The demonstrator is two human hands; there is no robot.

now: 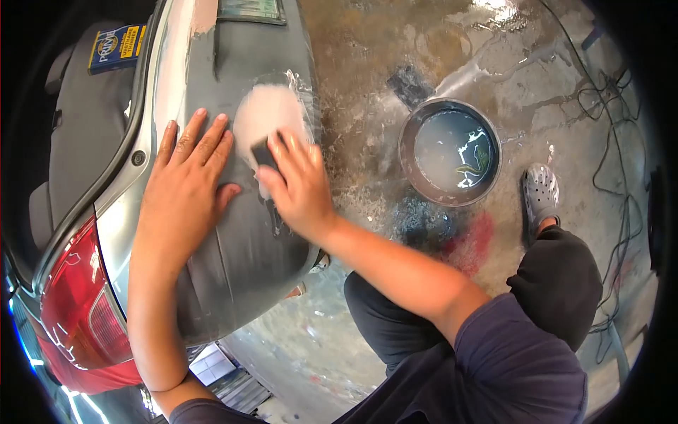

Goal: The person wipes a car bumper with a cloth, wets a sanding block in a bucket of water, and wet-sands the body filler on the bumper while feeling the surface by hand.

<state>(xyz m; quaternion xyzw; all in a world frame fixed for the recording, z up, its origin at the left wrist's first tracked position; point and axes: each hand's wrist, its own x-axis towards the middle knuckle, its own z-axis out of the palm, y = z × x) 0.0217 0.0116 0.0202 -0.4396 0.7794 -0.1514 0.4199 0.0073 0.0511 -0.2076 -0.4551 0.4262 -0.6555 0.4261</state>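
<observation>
My left hand (pixel 187 169) rests flat on the grey car bumper (pixel 229 283), fingers apart and holding nothing. Beside it, my right hand (pixel 298 185) grips a small dark sanding block (pixel 263 152). The block lies against the lower part of a pale, rounded filler patch (pixel 272 109), and part of it is hidden under my fingers. Wet, milky streaks run around the patch and down the bumper's side.
A round basin (pixel 406 159) of cloudy water stands on the wet concrete floor, a dark flat piece (pixel 411 86) beside it. Cables (pixel 621 191) trail at the right. A blue thinner can (pixel 116 49) sits inside the car, above the red tail light (pixel 81 297).
</observation>
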